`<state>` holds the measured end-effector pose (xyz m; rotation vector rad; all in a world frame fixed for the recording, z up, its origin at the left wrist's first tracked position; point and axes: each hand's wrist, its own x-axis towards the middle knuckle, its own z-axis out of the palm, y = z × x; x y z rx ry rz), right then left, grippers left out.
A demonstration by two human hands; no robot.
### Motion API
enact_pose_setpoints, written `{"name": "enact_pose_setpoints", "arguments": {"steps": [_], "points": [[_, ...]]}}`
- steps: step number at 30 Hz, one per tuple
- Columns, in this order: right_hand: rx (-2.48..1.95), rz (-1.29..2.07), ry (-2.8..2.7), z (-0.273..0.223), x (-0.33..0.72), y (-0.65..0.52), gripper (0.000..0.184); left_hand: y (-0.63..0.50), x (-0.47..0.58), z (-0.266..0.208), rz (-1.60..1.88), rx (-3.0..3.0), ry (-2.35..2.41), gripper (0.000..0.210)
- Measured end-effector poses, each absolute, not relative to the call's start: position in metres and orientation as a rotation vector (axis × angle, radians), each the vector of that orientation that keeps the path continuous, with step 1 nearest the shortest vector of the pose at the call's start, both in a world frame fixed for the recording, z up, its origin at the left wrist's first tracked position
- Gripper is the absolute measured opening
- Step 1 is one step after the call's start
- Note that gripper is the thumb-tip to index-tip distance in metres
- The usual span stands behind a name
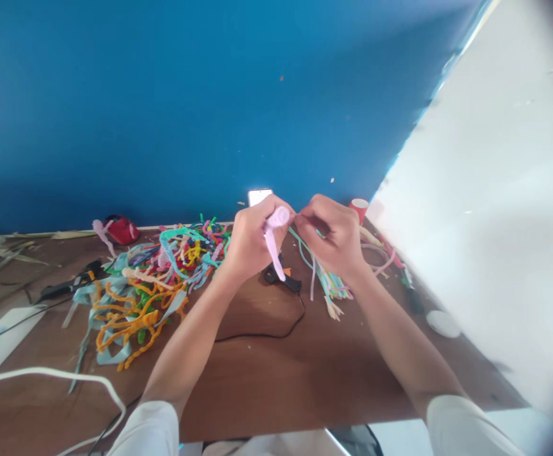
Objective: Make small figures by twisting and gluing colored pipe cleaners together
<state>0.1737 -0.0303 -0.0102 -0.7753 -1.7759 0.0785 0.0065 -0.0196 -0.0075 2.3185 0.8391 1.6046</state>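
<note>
My left hand (pixel 254 237) is closed around a lilac pipe cleaner (pixel 273 247), held above the middle of the table. One end is wound into a tight coil and the other hangs down as a straight stem. Close on its right, my right hand (pixel 330 234) pinches with thumb and forefinger near the left fingertips. What lies in that pinch is too small to make out. Below the hands rests a black glue gun (pixel 283 278), partly hidden by my left hand. A bundle of pale pipe cleaners (pixel 336 285) lies beneath my right hand.
A tangled heap of coloured pipe cleaners (pixel 138 316) covers the table's left side. Behind my hands a phone (pixel 260 197) leans by the blue wall. A red cup (pixel 359 209) and a white disc (pixel 443 323) are on the right. A white cable (pixel 67 373) crosses the front left.
</note>
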Motion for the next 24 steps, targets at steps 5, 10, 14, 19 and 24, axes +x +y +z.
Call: {"name": "enact_pose_setpoints", "arguments": {"steps": [5, 10, 14, 19, 24], "points": [[-0.801, 1.163, -1.376, -0.010, 0.167, -0.029, 0.020, -0.016, 0.004, -0.013, 1.739, 2.881, 0.815, 0.010], [-0.759, 1.400, -1.286, -0.009, 0.167, -0.027, 0.023, -0.014, 0.005, -0.015, 1.756, 2.666, 0.894, 0.006], [-0.876, 0.667, -1.573, -0.010, 0.165, -0.029, 0.022, -0.012, 0.006, -0.012, 1.597, 2.178, 0.921, 0.008], [-0.921, -0.010, -1.783, -0.012, 0.171, -0.028, 0.007, -0.008, 0.005, -0.009, 1.490, 1.938, 0.854, 0.013], [-0.921, -0.207, -1.920, -0.014, 0.176, -0.027, 0.012, -0.009, 0.003, -0.006, 1.414, 1.930, 0.841, 0.015]]}}
